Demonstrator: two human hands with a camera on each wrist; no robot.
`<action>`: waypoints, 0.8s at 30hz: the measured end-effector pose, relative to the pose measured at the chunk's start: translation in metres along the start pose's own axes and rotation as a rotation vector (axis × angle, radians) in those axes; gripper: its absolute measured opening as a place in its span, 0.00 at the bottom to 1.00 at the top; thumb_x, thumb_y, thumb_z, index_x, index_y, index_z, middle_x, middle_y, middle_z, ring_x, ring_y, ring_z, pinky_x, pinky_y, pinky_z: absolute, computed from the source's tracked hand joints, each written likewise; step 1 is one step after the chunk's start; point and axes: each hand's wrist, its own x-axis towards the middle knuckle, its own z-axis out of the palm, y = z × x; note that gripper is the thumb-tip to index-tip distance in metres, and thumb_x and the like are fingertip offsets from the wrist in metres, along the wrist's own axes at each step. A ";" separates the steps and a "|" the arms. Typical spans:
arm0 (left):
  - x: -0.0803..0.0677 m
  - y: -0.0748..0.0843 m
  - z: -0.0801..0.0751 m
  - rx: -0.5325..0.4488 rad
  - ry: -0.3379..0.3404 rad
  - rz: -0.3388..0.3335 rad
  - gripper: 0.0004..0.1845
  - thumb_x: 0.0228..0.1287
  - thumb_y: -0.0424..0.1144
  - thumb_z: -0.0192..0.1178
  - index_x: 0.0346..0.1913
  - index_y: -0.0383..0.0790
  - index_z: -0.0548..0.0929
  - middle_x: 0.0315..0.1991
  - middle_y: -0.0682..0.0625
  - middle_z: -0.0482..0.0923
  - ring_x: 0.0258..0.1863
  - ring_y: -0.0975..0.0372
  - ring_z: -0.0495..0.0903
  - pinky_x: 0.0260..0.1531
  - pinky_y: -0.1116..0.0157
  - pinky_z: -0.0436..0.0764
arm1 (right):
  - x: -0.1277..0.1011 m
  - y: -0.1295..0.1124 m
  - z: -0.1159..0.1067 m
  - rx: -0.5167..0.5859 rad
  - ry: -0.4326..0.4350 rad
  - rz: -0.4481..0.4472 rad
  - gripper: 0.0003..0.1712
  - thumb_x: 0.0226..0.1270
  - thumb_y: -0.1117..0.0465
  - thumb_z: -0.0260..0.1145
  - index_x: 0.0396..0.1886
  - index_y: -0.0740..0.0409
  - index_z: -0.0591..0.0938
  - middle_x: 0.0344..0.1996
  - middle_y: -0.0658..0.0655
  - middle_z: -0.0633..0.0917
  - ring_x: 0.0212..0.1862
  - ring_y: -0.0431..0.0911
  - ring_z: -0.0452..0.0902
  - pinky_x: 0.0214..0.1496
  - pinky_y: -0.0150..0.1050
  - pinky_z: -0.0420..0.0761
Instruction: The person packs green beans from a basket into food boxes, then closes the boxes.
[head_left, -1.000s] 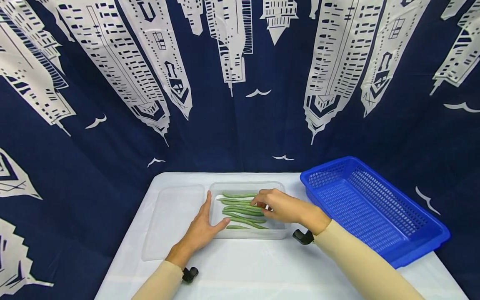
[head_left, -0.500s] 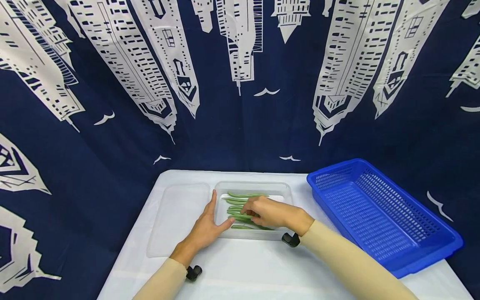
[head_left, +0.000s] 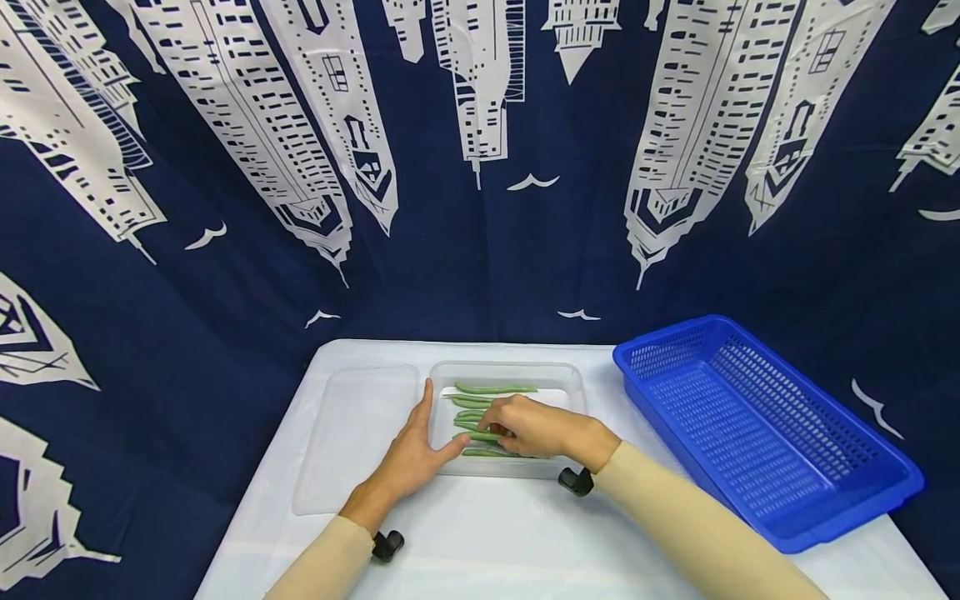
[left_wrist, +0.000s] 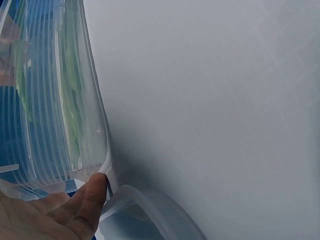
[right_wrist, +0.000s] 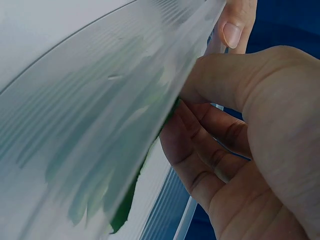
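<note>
Several green beans (head_left: 495, 389) lie roughly side by side in a clear rectangular plastic container (head_left: 510, 367) on the white table. My left hand (head_left: 408, 460) rests against the container's left side, thumb and fingers spread. In the left wrist view, fingertips of the left hand (left_wrist: 67, 210) touch the container's edge. Reaching in from the right, my right hand (head_left: 542, 427) pinches a green bean (right_wrist: 129, 202) between thumb and fingers low inside the container. The right hand (right_wrist: 270, 140) and the container's ribbed wall hide part of that bean.
A clear flat lid (head_left: 356, 442) lies on the table (head_left: 517, 533) left of the container. To the right stands a blue perforated plastic basket (head_left: 738, 450), set at an angle. Behind hangs a dark blue curtain (head_left: 480, 267) with white building prints.
My right hand has moved left and slightly toward me across the beans, with only a small shift in the last half second. The left hand keeps its place at the container.
</note>
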 end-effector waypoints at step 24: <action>-0.001 0.000 -0.001 -0.010 0.010 0.008 0.67 0.76 0.70 0.74 0.99 0.57 0.38 0.97 0.36 0.51 0.94 0.34 0.59 0.88 0.28 0.66 | -0.024 0.002 -0.004 0.006 0.187 0.125 0.18 0.83 0.67 0.73 0.68 0.62 0.92 0.59 0.57 0.92 0.58 0.51 0.92 0.63 0.48 0.93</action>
